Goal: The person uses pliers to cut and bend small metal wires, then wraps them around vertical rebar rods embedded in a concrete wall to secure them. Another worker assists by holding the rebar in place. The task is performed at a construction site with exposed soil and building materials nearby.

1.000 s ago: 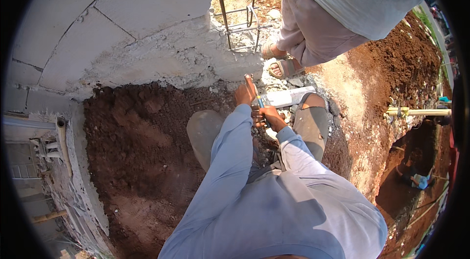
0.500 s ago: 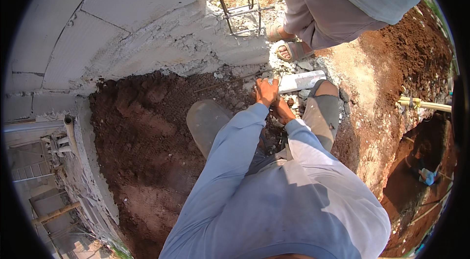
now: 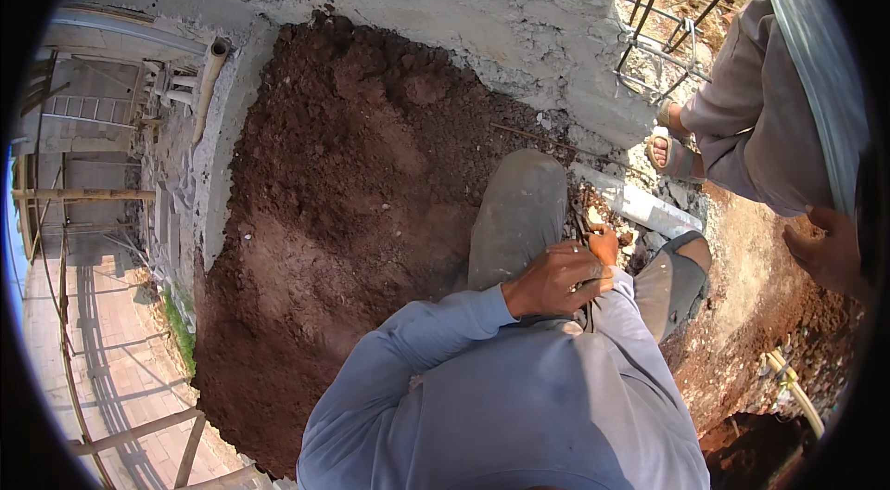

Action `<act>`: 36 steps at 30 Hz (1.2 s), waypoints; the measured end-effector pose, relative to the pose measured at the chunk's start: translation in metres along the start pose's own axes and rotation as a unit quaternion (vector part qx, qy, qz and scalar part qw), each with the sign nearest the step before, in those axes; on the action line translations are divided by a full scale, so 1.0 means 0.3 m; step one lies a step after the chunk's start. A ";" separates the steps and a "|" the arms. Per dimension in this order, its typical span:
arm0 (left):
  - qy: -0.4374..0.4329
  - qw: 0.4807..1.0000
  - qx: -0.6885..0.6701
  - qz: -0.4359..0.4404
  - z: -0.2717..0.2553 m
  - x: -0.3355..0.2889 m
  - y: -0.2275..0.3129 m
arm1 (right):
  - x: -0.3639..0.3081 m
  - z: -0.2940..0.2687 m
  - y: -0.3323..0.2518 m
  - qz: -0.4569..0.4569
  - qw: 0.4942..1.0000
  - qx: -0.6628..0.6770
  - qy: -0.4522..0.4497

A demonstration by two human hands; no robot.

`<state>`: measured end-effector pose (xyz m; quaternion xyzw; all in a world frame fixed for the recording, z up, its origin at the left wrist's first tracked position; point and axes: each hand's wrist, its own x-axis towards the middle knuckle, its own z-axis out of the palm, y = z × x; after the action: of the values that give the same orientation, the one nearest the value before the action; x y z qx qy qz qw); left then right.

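Observation:
My left hand (image 3: 556,280) is drawn in close to my lap, its fingers curled over the right wrist and sleeve cuff. Whatever those fingers hold, if anything, is too small to make out. Just beyond it, my right hand (image 3: 603,244) reaches down between my knees, closed beside dark, thin pieces on the rubble. What it grips is hidden. A white pipe (image 3: 649,208) lies past the right hand, near my right knee. Along the wall's foot, a thin rusty rod (image 3: 542,137) rests on the soil.
A rough concrete wall base (image 3: 519,36) borders the loose red-brown soil (image 3: 343,175). At the upper right stands a steel rebar cage (image 3: 663,50). A person in sandals (image 3: 675,156) stands beside it. Bamboo poles (image 3: 797,393) lie lower right, by a dug pit (image 3: 756,444).
The view has swung left, so the pipe, rebar and other person sit further right. My left hand has drawn back from the pipe toward my lap; the right stays low between my knees.

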<state>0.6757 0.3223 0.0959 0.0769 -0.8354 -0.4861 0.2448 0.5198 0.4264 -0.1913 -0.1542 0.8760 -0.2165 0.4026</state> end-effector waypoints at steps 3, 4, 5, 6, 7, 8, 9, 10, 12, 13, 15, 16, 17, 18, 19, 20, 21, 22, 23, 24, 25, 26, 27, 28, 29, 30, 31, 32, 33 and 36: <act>0.172 0.975 0.140 -0.021 -0.150 -0.076 0.088 | -0.046 -0.112 -0.106 -0.050 0.985 0.145 0.081; 0.209 0.951 0.223 -0.050 -0.179 -0.107 0.107 | -0.041 -0.168 -0.119 -0.088 0.972 0.192 0.105; 0.247 0.933 0.256 -0.057 -0.194 -0.135 0.082 | -0.046 -0.241 -0.136 -0.129 0.958 0.212 0.146; 0.271 0.923 0.264 -0.075 -0.210 -0.134 0.049 | -0.055 -0.328 -0.142 -0.155 0.927 0.302 0.158; 0.292 0.912 0.275 -0.091 -0.222 -0.118 0.020 | -0.076 -0.419 -0.146 -0.155 0.915 0.328 0.179; 0.288 0.916 0.246 -0.133 -0.226 -0.109 -0.005 | -0.109 -0.505 -0.180 -0.148 0.899 0.360 0.201; 0.288 0.915 0.221 -0.177 -0.229 -0.102 -0.024 | -0.122 -0.574 -0.196 -0.160 0.903 0.315 0.246; 0.286 0.912 0.197 -0.220 -0.231 -0.097 -0.041 | -0.112 -0.621 -0.183 -0.187 0.899 0.230 0.322; 0.253 0.905 0.250 -0.232 -0.234 -0.087 -0.053 | -0.165 -0.754 -0.183 -0.114 0.931 0.131 0.321; 0.238 0.903 0.273 -0.232 -0.233 -0.074 -0.067 | -0.168 -0.778 -0.149 -0.116 0.934 0.077 0.328; 0.228 0.906 0.268 -0.233 -0.225 -0.066 -0.078 | -0.172 -0.832 -0.066 -0.119 0.933 -0.031 0.340; 0.226 0.907 0.268 -0.232 -0.223 -0.055 -0.076 | -0.178 -0.829 -0.043 -0.086 0.946 -0.032 0.311; 0.221 0.909 0.267 -0.232 -0.217 -0.038 -0.071 | -0.191 -0.810 -0.024 -0.067 0.948 -0.036 0.310; 0.215 0.911 0.263 -0.232 -0.209 -0.024 -0.071 | -0.207 -0.779 -0.019 -0.047 0.949 -0.041 0.310; 0.210 0.913 0.262 -0.233 -0.200 -0.014 -0.065 | -0.203 -0.737 -0.003 -0.035 0.951 -0.007 0.306; 0.201 0.914 0.262 -0.236 -0.190 -0.010 -0.061 | -0.202 -0.703 0.007 -0.024 0.953 0.028 0.301; 0.197 0.914 0.264 -0.238 -0.180 -0.006 -0.061 | -0.210 -0.692 -0.006 -0.026 0.949 0.059 0.308; 0.194 0.914 0.266 -0.237 -0.173 0.002 -0.063 | -0.218 -0.691 -0.024 -0.023 0.948 0.087 0.304; 0.192 0.915 0.265 -0.236 -0.162 0.010 -0.066 | -0.218 -0.704 -0.047 -0.019 0.959 0.060 0.277; 0.187 0.916 0.266 -0.235 -0.153 0.015 -0.064 | -0.232 -0.722 -0.080 -0.012 0.968 0.034 0.249; 0.182 0.917 0.266 -0.235 -0.150 0.021 -0.061 | -0.241 -0.734 -0.106 -0.010 0.972 0.022 0.234; 0.177 0.916 0.272 -0.236 -0.154 0.027 -0.058 | -0.242 -0.726 -0.112 -0.001 0.971 0.033 0.237; 0.177 0.914 0.275 -0.240 -0.155 0.025 -0.050 | -0.244 -0.714 -0.111 0.005 0.970 0.038 0.239; 0.174 0.913 0.278 -0.243 -0.155 0.026 -0.049 | -0.243 -0.705 -0.108 0.014 0.969 0.046 0.243; 0.176 0.914 0.278 -0.240 -0.157 0.027 -0.050 | -0.239 -0.708 -0.106 -0.003 0.967 0.038 0.253; 0.177 0.913 0.279 -0.239 -0.161 0.017 -0.052 | -0.240 -0.712 -0.112 -0.011 0.967 0.044 0.252; 0.179 0.912 0.281 -0.239 -0.164 0.013 -0.055 | -0.241 -0.717 -0.118 -0.019 0.967 0.050 0.250; 0.181 0.913 0.279 -0.236 -0.167 0.012 -0.056 | -0.242 -0.723 -0.123 -0.026 0.967 0.055 0.248; 0.184 0.913 0.278 -0.234 -0.169 0.010 -0.056 | -0.234 -0.718 -0.125 -0.042 0.963 0.063 0.257; 0.178 0.915 0.271 -0.241 -0.190 0.027 -0.041 | -0.225 -0.703 -0.138 -0.087 0.953 0.037 0.287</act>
<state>0.6948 0.2688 0.1114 0.4248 -0.8335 -0.2640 0.2349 0.4034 0.4746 -0.0047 -0.1460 0.9292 -0.3177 0.1196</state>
